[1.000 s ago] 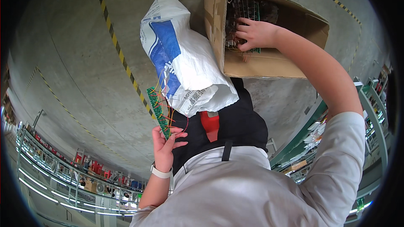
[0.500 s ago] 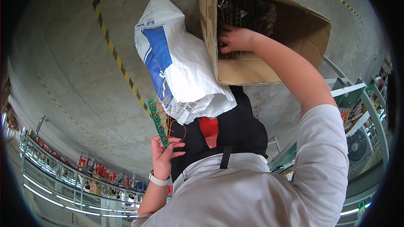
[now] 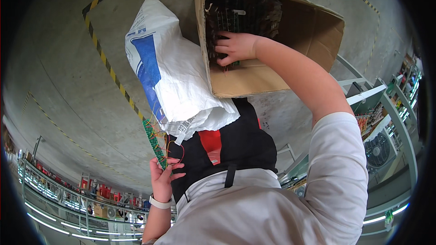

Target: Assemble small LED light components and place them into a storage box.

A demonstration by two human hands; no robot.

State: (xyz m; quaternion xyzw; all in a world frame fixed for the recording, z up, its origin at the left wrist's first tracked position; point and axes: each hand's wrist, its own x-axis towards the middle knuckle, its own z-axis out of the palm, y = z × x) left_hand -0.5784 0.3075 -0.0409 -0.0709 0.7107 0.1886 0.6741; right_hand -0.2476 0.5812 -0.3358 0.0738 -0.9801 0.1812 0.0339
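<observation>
A long narrow green circuit board (image 3: 155,143) with red, yellow and dark wires stands tilted in my left hand (image 3: 162,177), pinched by its lower end. My right hand (image 3: 237,47) reaches into an open cardboard box (image 3: 254,79), fingers bent at its left inner side. Dark boards with thin wires and a few green strips (image 3: 235,19) are packed there. What those fingertips grip is hidden among the boards. Left of the box lies a white and blue woven sack (image 3: 177,75), its open mouth toward me, just beyond my left hand's board.
Yellow and black floor tape (image 3: 106,63) runs along the concrete to the left of the sack. A pale metal frame (image 3: 370,93) stands at the right, with a dark fan (image 3: 378,150) beside it. Railings and racks (image 3: 77,208) line the lower left.
The whole view has shifted, so box, sack and hands sit farther left. My right hand stays in the box among the boards. My left hand still holds the wired circuit board.
</observation>
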